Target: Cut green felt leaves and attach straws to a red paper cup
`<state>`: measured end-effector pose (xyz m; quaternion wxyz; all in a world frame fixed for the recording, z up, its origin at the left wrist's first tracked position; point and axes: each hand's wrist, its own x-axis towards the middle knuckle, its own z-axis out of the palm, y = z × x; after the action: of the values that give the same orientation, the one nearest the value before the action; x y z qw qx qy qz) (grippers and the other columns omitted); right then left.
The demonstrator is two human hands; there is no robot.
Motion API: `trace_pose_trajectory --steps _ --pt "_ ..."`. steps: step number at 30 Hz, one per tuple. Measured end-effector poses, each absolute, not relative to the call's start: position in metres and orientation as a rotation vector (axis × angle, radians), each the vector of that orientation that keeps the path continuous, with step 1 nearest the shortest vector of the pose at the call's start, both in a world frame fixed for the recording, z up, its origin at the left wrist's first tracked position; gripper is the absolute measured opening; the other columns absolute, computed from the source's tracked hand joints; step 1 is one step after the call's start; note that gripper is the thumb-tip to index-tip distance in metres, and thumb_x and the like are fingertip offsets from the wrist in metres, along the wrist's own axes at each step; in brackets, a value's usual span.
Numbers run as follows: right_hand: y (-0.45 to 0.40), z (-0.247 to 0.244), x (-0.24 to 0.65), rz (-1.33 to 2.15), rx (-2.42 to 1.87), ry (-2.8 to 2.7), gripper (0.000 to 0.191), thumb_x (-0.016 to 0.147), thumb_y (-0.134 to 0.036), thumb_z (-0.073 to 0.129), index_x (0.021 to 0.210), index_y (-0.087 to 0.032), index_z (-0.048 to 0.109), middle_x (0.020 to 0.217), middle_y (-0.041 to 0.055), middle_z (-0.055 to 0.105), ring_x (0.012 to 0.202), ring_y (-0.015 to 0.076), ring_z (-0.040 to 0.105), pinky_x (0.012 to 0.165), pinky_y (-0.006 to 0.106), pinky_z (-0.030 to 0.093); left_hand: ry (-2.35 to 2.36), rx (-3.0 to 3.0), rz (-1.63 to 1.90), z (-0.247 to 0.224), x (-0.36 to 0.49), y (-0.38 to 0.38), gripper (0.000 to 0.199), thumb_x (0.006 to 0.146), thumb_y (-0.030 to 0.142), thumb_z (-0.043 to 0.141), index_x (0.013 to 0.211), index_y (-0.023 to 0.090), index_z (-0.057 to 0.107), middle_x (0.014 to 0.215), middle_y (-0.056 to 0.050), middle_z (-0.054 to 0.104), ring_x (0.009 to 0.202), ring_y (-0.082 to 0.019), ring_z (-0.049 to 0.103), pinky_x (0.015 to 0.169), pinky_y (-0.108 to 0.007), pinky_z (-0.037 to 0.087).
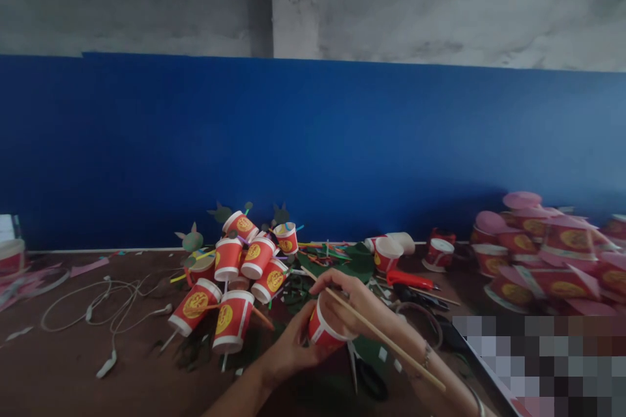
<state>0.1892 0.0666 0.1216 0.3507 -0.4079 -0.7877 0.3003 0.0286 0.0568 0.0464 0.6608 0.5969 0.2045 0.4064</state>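
A red paper cup with white rims (321, 333) is tilted over the table at front centre. My left hand (292, 340) wraps round its side, thumb and fingers closed on it. Above the cup's mouth is my right hand (349, 296), its fingers bent around a long thin wooden stick (391, 346). The stick runs slantwise from beyond the knuckles back along the forearm. Some right fingertips reach down at the cup and are partly hidden. Below the hands lie black-handled scissors (369, 378).
Several red cups with yellow prints (233, 322), some on sticks, are heaped left of my hands. White earphones (112, 313) lie farther left. Behind are coloured strips (330, 253). A red-handled tool (413, 281) and pink-topped cups (567, 241) are right. A blue wall panel (313, 143) stands behind.
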Motion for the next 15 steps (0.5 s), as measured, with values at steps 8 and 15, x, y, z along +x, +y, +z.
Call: trace_pose_trajectory --steps 8,15 --pt "0.072 0.116 0.189 0.64 -1.092 -2.051 0.018 0.073 -0.009 0.046 0.083 -0.017 0.057 0.076 -0.0004 0.062 0.068 0.0122 0.055 0.061 0.021 0.041 0.508 1.391 1.005 0.033 0.036 0.058 0.075 0.058 0.03 0.078 0.122 0.022 0.04 0.12 -0.01 0.054 0.11 -0.028 0.05 0.093 -0.04 0.038" --pt "0.076 0.109 0.189 0.595 -1.096 -2.035 0.018 0.073 -0.009 0.046 0.085 -0.017 0.056 0.075 -0.001 0.061 0.068 0.0119 0.053 0.062 0.021 0.04 0.553 1.444 1.07 0.027 0.036 0.06 0.065 0.064 0.024 0.073 0.12 0.021 0.041 0.12 -0.009 0.054 0.11 -0.026 0.049 0.094 -0.037 0.037"
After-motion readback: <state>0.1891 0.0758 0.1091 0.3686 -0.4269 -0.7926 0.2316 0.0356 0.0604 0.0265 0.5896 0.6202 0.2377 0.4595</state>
